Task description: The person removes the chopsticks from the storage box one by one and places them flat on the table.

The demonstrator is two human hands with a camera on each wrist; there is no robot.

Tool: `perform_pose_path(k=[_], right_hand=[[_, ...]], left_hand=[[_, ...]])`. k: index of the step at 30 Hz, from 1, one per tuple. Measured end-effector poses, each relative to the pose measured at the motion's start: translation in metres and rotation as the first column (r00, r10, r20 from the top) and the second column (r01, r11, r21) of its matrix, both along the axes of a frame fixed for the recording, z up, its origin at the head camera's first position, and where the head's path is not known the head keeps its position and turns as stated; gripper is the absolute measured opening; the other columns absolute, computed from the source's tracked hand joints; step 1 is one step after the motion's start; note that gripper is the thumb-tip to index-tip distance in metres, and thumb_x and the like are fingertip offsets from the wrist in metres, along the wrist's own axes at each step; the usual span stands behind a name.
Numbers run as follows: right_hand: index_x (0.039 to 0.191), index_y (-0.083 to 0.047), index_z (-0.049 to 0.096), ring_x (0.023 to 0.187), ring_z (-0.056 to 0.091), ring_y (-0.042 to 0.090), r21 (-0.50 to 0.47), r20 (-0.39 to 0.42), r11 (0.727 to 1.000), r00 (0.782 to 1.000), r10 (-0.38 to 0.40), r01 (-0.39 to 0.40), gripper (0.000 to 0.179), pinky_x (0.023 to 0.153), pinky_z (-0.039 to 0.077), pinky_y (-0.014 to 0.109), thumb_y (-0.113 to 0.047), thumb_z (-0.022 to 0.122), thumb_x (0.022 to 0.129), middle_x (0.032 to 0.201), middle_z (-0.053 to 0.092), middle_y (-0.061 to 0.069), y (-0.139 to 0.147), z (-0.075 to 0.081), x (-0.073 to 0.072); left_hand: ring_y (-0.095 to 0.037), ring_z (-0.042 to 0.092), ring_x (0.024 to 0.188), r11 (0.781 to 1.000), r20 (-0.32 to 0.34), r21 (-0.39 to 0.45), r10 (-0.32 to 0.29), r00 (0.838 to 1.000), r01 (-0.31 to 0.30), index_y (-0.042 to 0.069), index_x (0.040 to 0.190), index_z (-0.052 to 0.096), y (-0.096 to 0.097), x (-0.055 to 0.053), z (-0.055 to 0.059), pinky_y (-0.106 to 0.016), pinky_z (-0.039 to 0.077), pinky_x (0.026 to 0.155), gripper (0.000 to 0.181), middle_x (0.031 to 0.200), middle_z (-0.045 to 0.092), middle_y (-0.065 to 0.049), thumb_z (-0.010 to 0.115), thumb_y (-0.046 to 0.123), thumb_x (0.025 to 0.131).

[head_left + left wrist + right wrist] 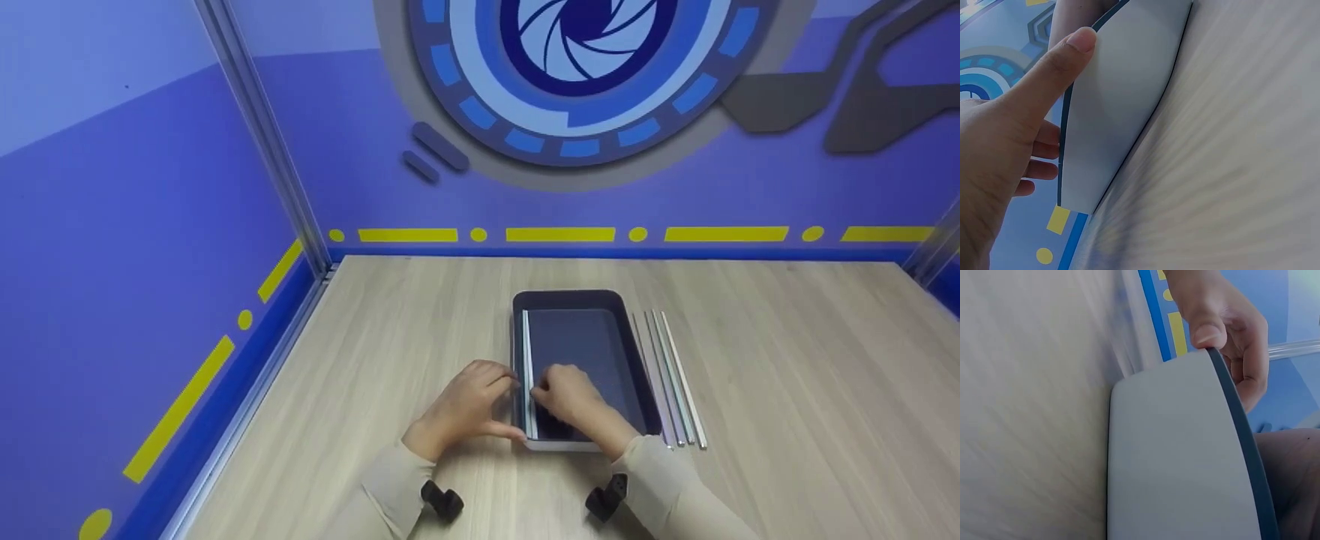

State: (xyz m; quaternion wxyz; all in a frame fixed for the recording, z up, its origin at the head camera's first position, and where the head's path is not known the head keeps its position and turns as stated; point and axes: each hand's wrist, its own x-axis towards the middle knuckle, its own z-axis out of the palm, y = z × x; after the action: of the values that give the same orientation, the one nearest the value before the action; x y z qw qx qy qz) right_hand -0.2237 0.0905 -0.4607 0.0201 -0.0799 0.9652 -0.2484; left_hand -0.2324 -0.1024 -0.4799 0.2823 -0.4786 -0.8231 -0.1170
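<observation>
A dark shallow tray (585,337) with a pale outer wall lies lengthwise before me. Along the inside of its left wall runs a slim pale strip (528,349). My left hand (469,401) holds the tray's near left corner, its thumb against the near end and its other fingers at the left rim. Inside the tray, my right hand (574,394) has curled fingers, with thumb and fingertips pinched at the strip. In the left wrist view the left thumb (1067,56) lies on the rim of the tray's near wall (1123,84). The right fingertips are hidden in both wrist views.
Several thin metallic strips (685,381) lie side by side on the wooden table (795,360), close to the tray's right side. A blue printed wall (345,165) stands behind the table, with another panel (112,300) along the left edge.
</observation>
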Motion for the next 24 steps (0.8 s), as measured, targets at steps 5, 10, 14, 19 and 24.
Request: perform_pose_path(k=[5,10,14,19,24], right_hand=[[0.06,-0.011,0.053,0.051,0.045,0.014,0.035,-0.002,0.999,1.0,-0.019,0.019,0.03,0.047,0.034,0.025,-0.022,0.068,0.084,0.056,0.048,-0.002,-0.0035,-0.0015,-0.0008],[0.059,-0.011,0.052,0.052,0.045,0.016,0.047,-0.026,0.999,1.0,-0.018,0.019,0.031,0.048,0.037,0.028,-0.021,0.07,0.082,0.057,0.05,0.0,-0.0061,-0.0039,-0.0013],[0.063,-0.008,0.057,0.055,0.049,0.017,0.055,-0.042,0.998,0.999,-0.015,0.017,0.027,0.051,0.044,0.033,-0.022,0.07,0.082,0.061,0.057,0.004,-0.008,-0.0038,-0.0009],[0.065,-0.007,0.058,0.055,0.05,0.017,0.057,-0.04,0.998,0.999,-0.009,0.011,0.025,0.05,0.045,0.033,-0.021,0.07,0.082,0.061,0.058,0.004,-0.0087,-0.0032,0.0001],[0.065,-0.008,0.057,0.055,0.048,0.016,0.056,-0.008,0.998,1.0,-0.019,0.02,0.025,0.049,0.042,0.031,-0.021,0.069,0.082,0.061,0.054,0.002,-0.0092,-0.0019,0.0002]], left_hand=[[-0.017,0.061,0.098,1.0,-0.005,-0.003,-0.002,1.0,0.002,0.01,0.092,0.064,0.0003,-0.0001,-0.0003,-0.029,0.047,0.096,0.069,0.102,0.066,-0.002,0.072,0.069,0.06],[-0.017,0.061,0.098,1.0,-0.023,-0.001,-0.004,1.0,0.004,0.01,0.093,0.064,0.0003,0.0003,0.0003,-0.029,0.047,0.095,0.07,0.102,0.065,-0.002,0.072,0.07,0.06],[-0.017,0.061,0.098,1.0,-0.024,-0.001,0.0,1.0,0.0,0.009,0.094,0.065,0.0003,0.0004,0.0007,-0.029,0.047,0.095,0.07,0.102,0.066,-0.001,0.072,0.07,0.059],[-0.017,0.061,0.097,1.0,-0.025,0.004,-0.005,1.0,0.005,0.008,0.095,0.065,0.0006,0.0009,0.0009,-0.028,0.047,0.094,0.07,0.101,0.066,-0.001,0.073,0.069,0.06],[-0.017,0.061,0.098,1.0,-0.031,0.002,-0.005,1.0,0.005,0.008,0.095,0.065,0.0004,0.001,0.0014,-0.028,0.047,0.094,0.07,0.102,0.066,-0.001,0.073,0.069,0.06]])
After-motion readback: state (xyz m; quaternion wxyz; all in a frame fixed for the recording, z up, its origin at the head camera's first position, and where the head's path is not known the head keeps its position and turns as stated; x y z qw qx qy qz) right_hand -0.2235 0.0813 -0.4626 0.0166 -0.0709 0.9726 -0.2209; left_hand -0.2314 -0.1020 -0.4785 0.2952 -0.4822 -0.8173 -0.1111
